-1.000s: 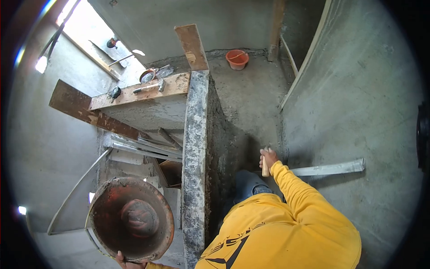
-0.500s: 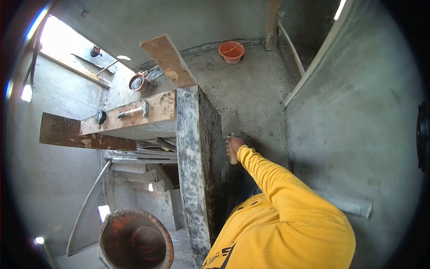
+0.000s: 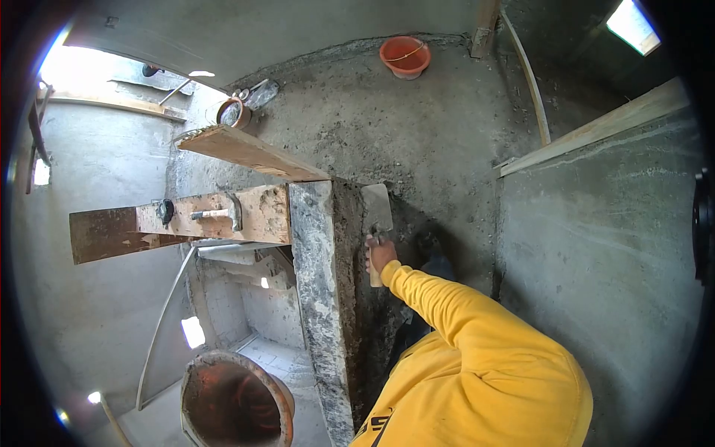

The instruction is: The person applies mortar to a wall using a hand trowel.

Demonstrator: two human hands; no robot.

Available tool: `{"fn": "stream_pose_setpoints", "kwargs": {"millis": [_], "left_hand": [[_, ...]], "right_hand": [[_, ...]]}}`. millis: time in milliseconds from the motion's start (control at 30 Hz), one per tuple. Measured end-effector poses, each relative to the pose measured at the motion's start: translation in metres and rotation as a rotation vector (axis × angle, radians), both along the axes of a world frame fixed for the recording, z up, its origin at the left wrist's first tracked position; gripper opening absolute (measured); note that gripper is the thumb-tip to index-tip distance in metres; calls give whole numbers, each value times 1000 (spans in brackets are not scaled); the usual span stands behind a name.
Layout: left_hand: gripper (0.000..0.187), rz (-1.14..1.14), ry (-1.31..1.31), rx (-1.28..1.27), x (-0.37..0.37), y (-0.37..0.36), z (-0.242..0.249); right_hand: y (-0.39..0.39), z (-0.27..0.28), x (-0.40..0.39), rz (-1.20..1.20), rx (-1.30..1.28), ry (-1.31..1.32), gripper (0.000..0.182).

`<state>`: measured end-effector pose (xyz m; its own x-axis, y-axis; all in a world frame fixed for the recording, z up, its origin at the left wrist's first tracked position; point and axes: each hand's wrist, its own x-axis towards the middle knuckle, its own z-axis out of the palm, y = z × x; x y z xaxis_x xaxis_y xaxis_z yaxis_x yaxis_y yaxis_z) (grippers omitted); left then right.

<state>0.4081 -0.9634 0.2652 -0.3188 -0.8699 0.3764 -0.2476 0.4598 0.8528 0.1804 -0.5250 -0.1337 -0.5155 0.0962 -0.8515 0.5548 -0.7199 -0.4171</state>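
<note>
My right hand [image 3: 380,253], at the end of a yellow sleeve, is closed around the wooden handle of a trowel [image 3: 377,206]. The flat metal blade points away from me, close against the rough, dark side face of a concrete ledge [image 3: 313,261]; whether it touches cannot be made out. Mottled grey and white, the ledge's top runs toward me just left of the hand. A wooden board [image 3: 253,155] juts out leftward from its far end. My left hand is out of the frame.
A hammer [image 3: 217,211] and a small black object [image 3: 164,211] lie on a plank [image 3: 261,211] at left. An orange basin [image 3: 405,58] stands on the far floor. A large mortar-stained bucket [image 3: 237,398] is at lower left, a smaller bucket [image 3: 233,113] farther off. Walls rise on both sides.
My right hand has shifted slightly left and toward me, and the trowel's blade now shows clearly along the ledge's side. My view has also shifted, so the surroundings appear displaced.
</note>
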Motion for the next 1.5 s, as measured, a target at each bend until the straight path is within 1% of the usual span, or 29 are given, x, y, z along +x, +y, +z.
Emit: {"fn": "stream_pose_setpoints", "kwargs": {"millis": [67, 167, 267, 300, 400, 500, 600, 667, 700, 767, 800, 867, 900, 933, 1000, 1067, 1133, 1167, 1200, 1233, 1267, 1300, 1333, 1367, 1400, 1467, 1500], "left_hand": [[27, -10, 22, 31, -5, 5, 3], [28, -66, 36, 55, -2, -3, -1], [33, -161, 69, 60, 5, -12, -15], [40, -188, 27, 7, 5, 2, -12], [48, -201, 103, 169, 8, 15, -5], [46, -283, 21, 20, 36, -42, -26], [42, -366, 47, -86, 44, -77, -39], [39, -401, 67, -172, 49, -114, -57], [38, -419, 76, -215, 44, -112, -57], [37, -341, 113, -37, 36, -105, -54], [36, -302, 127, 53, 28, -95, -50], [35, -522, 82, -218, 21, -128, -60], [35, -632, 67, -353, 18, -145, -64], [35, -596, 71, -315, 13, -140, -60], [36, -502, 86, -130, -1, -114, -50], [36, -470, 102, 5, -16, -92, -40], [37, -462, 115, 119, -30, -78, -33], [37, -459, 121, 172, -37, -72, -29], [38, -459, 128, 223, -42, -69, -27], [38, -462, 139, 267, -48, -66, -25], [38, -469, 148, 310, -53, -63, -24], [39, -471, 159, 348, -58, -60, -22], [39, -473, 164, 382, -63, -56, -21], [39, -478, 167, 416, -68, -52, -21], [40, -482, 173, 446, -73, -49, -20], [40, -477, 177, 508, -79, -44, -16], [41, -478, 162, 528, -82, -40, -12]], "right_hand": [[-3, 13, 8, -32, -9, 39, 29], [-7, 35, 24, -11, 6, 92, 31], [-14, 55, 36, -6, 2, 124, 31], [-16, 62, 40, 10, 28, 159, 32], [-27, 81, 53, 36, 99, 240, 34], [-38, 93, 65, 21, 143, 302, 35], [-47, 109, 80, 31, 149, 372, 34], [-45, 121, 87, 39, 168, 398, 34], [-46, 121, 92, 37, 141, 408, 32], [-45, 119, 102, 31, 88, 426, 30], [-40, 118, 106, 17, -9, 423, 29], [-29, 118, 117, -8, -211, 410, 26], [-15, 128, 121, -1, -280, 382, 23], [-4, 127, 126, -14, -258, 399, 22], [24, 120, 130, -127, -252, 407, 23], [54, 135, 132, -251, -14, 456, 20], [68, 136, 121, -467, 198, 499, 18], [74, 139, 114, -434, 380, 371, 22], [69, 129, 103, -467, 486, 286, 24], [60, 108, 84, -500, 592, 202, 25], [51, 86, 67, -483, 645, 149, 26], [40, 61, 51, -350, 651, 161, 27], [33, 61, 38, -134, 623, 219, 28], [28, 60, 35, 59, 543, 302, 28], [40, 128, 39, 265, 322, 465, 27], [44, 156, 24, 60, 312, 599, 26], [42, 161, 24, -46, 295, 649, 26]]}}
